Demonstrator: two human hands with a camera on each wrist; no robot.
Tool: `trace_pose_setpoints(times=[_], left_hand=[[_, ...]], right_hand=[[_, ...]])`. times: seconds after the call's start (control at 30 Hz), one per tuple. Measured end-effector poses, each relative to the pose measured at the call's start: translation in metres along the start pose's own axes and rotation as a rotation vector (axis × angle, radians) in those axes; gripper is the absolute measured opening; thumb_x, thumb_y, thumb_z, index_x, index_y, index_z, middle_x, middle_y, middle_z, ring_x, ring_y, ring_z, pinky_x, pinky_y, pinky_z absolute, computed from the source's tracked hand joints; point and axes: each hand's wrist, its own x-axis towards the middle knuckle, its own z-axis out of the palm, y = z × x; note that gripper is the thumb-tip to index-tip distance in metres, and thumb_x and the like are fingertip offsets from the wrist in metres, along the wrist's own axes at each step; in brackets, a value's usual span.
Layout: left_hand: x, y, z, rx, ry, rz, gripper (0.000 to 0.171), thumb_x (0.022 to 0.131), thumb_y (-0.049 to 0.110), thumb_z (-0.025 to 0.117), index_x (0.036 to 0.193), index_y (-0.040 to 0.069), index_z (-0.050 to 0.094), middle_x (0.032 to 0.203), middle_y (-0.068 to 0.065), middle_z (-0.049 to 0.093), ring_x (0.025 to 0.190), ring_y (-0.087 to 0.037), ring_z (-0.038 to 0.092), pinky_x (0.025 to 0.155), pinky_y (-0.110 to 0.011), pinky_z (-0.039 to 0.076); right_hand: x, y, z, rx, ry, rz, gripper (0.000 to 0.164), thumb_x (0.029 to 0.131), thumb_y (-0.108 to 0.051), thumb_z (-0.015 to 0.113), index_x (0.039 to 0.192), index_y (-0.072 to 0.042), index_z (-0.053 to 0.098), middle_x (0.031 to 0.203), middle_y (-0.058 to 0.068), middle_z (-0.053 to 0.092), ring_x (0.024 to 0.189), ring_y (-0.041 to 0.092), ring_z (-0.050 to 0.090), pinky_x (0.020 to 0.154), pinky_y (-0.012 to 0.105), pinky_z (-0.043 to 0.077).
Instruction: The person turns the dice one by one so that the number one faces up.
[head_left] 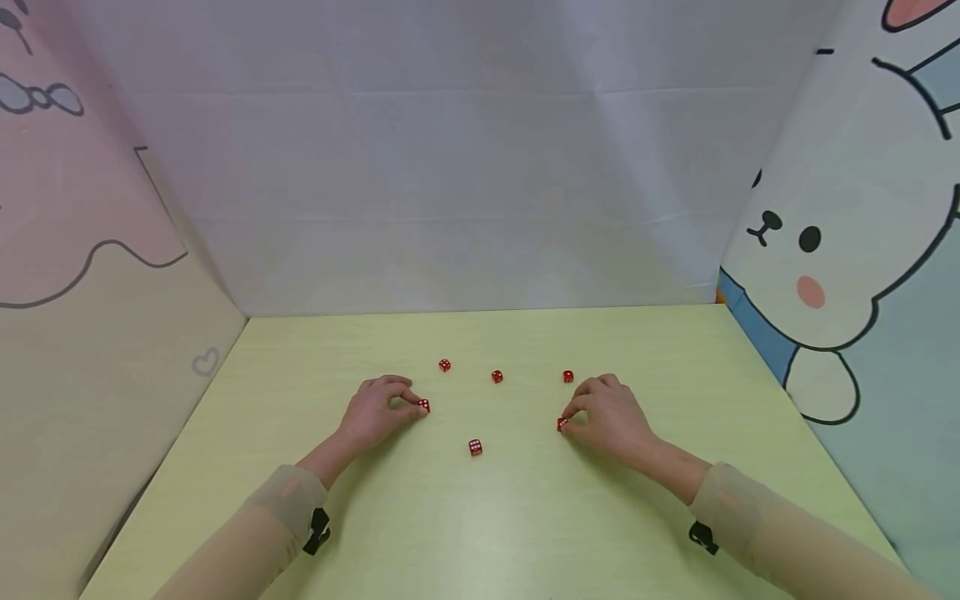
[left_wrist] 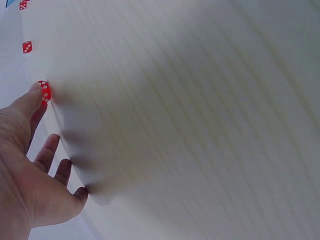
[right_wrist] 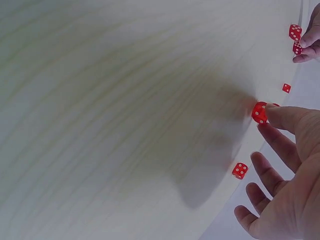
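Red, white-pipped dice lie on a pale yellow tabletop (head_left: 517, 533): a near die (head_left: 476, 447) and three beyond, including the far-right die (head_left: 567, 376). The left hand (head_left: 381, 414) clamps the left-held die (head_left: 423, 406) between thumb and fingertip; the right hand (head_left: 609, 417) likewise pinches the right-held die (head_left: 562, 424). Whether either touches the tabletop cannot be told. An off-centre pinch could let a cube twist or slip; the right hand's spare fingers could knock the far-right die just beyond them. Both forearms, in beige sleeves (head_left: 247, 533), angle inward, backs of hands uppermost, unused fingers spread.
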Motion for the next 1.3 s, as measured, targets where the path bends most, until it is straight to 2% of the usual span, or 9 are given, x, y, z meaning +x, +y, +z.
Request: trace_pose_setpoints(times=[0.37, 0.53, 0.77, 0.93, 1.13, 1.3], left_hand=[[-0.001, 0.001, 0.000, -0.014, 0.004, 0.007, 0.017, 0.090, 0.035, 0.080, 0.097, 0.019, 0.079, 0.139, -0.010, 0.061, 0.133, -0.045, 0.045, 0.110, -0.059, 0.035], [-0.001, 0.002, -0.002, -0.014, 0.002, 0.005, 0.017, 0.090, 0.034, 0.080, 0.096, 0.019, 0.079, 0.138, -0.011, 0.061, 0.133, -0.046, 0.044, 0.110, -0.059, 0.035], [-0.003, 0.004, -0.004, -0.002, 0.005, 0.013, 0.017, 0.090, 0.035, 0.080, 0.096, 0.019, 0.079, 0.138, -0.011, 0.062, 0.132, -0.046, 0.046, 0.110, -0.059, 0.035], [-0.004, 0.006, -0.005, -0.007, 0.006, 0.011, 0.017, 0.090, 0.034, 0.080, 0.096, 0.018, 0.079, 0.137, -0.011, 0.062, 0.130, -0.046, 0.047, 0.109, -0.059, 0.036], [-0.003, 0.005, -0.004, -0.004, 0.002, 0.015, 0.018, 0.091, 0.034, 0.080, 0.097, 0.017, 0.079, 0.137, -0.012, 0.062, 0.130, -0.047, 0.047, 0.109, -0.059, 0.036], [-0.002, 0.003, -0.002, -0.005, 0.002, 0.026, 0.018, 0.091, 0.033, 0.080, 0.096, 0.017, 0.079, 0.136, -0.013, 0.062, 0.130, -0.048, 0.047, 0.109, -0.060, 0.036]], right_hand=[[0.002, -0.001, -0.001, -0.035, -0.003, -0.017, 0.009, 0.080, -0.028, 0.086, 0.086, -0.023, 0.082, 0.106, 0.000, 0.067, 0.113, 0.033, 0.053, 0.095, 0.053, 0.045], [0.000, 0.000, 0.001, -0.014, 0.008, -0.012, 0.007, 0.081, -0.028, 0.085, 0.087, -0.025, 0.082, 0.106, 0.000, 0.067, 0.113, 0.034, 0.053, 0.095, 0.054, 0.045], [-0.006, 0.005, 0.002, 0.119, 0.030, 0.055, 0.006, 0.085, -0.026, 0.082, 0.090, -0.024, 0.083, 0.107, 0.001, 0.068, 0.117, 0.038, 0.051, 0.099, 0.057, 0.042], [-0.009, 0.010, 0.007, 0.254, 0.043, 0.109, 0.008, 0.086, -0.026, 0.084, 0.094, -0.024, 0.084, 0.105, 0.000, 0.069, 0.115, 0.035, 0.052, 0.103, 0.055, 0.040], [-0.013, 0.014, 0.014, 0.387, 0.025, 0.162, 0.012, 0.088, -0.028, 0.083, 0.099, -0.024, 0.083, 0.109, -0.001, 0.068, 0.116, 0.033, 0.049, 0.100, 0.053, 0.038], [-0.016, 0.015, 0.020, 0.434, 0.022, 0.199, 0.012, 0.088, -0.031, 0.082, 0.100, -0.027, 0.083, 0.114, 0.002, 0.064, 0.123, 0.036, 0.042, 0.099, 0.054, 0.038]])
